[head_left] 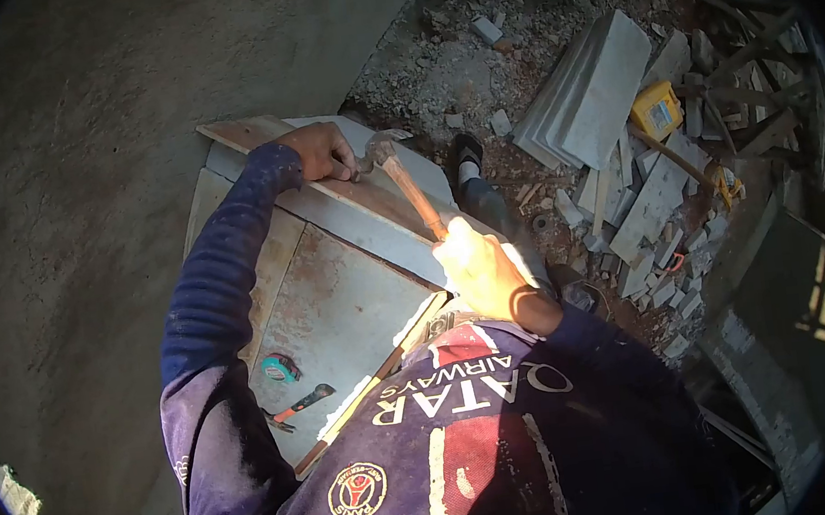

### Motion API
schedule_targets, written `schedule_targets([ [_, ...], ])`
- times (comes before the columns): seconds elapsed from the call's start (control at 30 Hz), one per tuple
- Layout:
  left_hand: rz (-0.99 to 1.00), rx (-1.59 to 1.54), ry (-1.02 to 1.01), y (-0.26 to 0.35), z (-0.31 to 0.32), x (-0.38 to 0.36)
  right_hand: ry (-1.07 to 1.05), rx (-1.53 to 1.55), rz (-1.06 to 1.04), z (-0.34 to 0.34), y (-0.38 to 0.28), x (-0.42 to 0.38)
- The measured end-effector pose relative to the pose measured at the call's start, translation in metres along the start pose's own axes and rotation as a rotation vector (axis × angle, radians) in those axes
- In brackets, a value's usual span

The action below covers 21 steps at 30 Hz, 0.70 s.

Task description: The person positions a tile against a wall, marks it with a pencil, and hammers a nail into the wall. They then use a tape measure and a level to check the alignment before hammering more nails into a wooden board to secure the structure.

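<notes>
Rubble-strewn ground [439, 79], shirt [473, 452] reading "QATAR AIRWAYS", "PARIS", right hand [484, 268] gripping hammer [413, 195], left hand [324, 153] on board [387, 203], grip unclear

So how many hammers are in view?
2: one hammer in the right hand, another hammer on the slab beside the teal tape. Others could be hidden in the rubble.

The hammer handle [413, 195] is wood, its head [379, 148] seemingly dull metal, the plank [386, 200] matt wood
</notes>
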<state>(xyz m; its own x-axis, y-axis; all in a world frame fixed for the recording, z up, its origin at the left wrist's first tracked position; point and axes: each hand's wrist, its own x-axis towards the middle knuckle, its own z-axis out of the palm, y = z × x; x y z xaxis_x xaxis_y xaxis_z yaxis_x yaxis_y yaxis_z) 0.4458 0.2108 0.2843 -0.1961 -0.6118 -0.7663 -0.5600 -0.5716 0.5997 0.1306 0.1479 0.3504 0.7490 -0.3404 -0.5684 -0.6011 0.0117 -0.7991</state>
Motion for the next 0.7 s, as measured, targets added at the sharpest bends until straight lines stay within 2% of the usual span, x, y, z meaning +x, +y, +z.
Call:
schedule_targets([
  [0.03, -0.034, 0.030, 0.001, 0.002, 0.001, -0.002, -0.039, -0.003, 0.009, -0.002, 0.002, -0.003],
  [0.1, -0.007, 0.012, -0.019, 0.002, 0.000, -0.001, 0.173, 0.155, 0.048, -0.006, -0.020, -0.002],
  [0.13, -0.017, -0.009, -0.014, -0.003, 0.003, 0.002, 0.186, 0.450, 0.212, -0.010, -0.030, 0.002],
  [0.17, -0.028, -0.027, -0.004, -0.006, 0.005, 0.002, 0.353, 0.399, 0.029, -0.008, -0.027, 0.007],
  [0.23, -0.023, 0.001, 0.000, -0.003, 0.006, 0.000, 0.575, 0.202, -0.027, 0.013, -0.005, 0.014],
  [0.3, -0.011, 0.041, 0.008, -0.001, 0.000, 0.000, 0.150, 0.136, 0.061, 0.015, 0.000, -0.002],
  [0.33, -0.039, 0.054, 0.007, -0.001, 0.000, 0.000, -0.076, -0.100, 0.179, 0.013, 0.018, 0.002],
  [0.37, -0.065, 0.064, 0.000, -0.001, 0.002, 0.001, -0.073, -0.097, 0.185, 0.005, 0.009, -0.002],
  [0.43, -0.048, 0.061, 0.024, -0.002, -0.001, 0.003, 0.075, 0.127, 0.164, -0.016, -0.019, -0.003],
  [0.5, -0.041, 0.035, 0.033, -0.005, 0.008, 0.001, 0.357, 0.480, 0.030, -0.014, -0.022, 0.005],
  [0.57, -0.095, 0.076, 0.017, -0.002, 0.003, 0.004, 0.498, 0.578, 0.097, -0.016, -0.043, 0.007],
  [0.63, -0.082, 0.094, 0.020, -0.006, 0.004, 0.006, 0.450, 0.357, 0.145, 0.015, -0.010, 0.007],
  [0.67, -0.069, 0.108, 0.015, -0.008, 0.003, 0.006, 0.134, 0.123, -0.054, 0.017, 0.022, -0.001],
  [0.7, -0.066, 0.113, 0.011, -0.007, 0.004, 0.005, -0.020, -0.279, -0.109, 0.008, 0.017, -0.004],
])
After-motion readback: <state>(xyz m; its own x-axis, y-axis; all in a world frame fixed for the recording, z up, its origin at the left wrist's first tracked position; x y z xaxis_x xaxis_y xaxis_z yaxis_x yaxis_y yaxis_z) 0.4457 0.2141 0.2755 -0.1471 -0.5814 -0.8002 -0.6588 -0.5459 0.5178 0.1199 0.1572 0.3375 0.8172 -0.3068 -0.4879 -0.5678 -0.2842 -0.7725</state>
